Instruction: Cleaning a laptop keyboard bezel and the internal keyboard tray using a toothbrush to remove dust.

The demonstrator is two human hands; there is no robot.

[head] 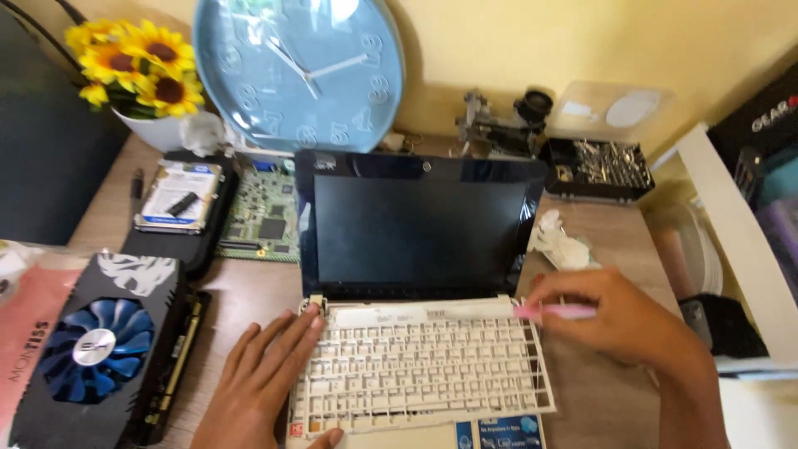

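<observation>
In the head view, your left hand is lying flat, fingers spread wide, on the left edge of the white keyboard frame of the small laptop, holding nothing. Your right hand is pinching a pink tool at the frame's upper right corner; its tip is hard to make out. The laptop's dark screen is standing open on the tabletop. The bottom edge is cutting off your wrists and the laptop's front. A graphics card is lying to the left.
</observation>
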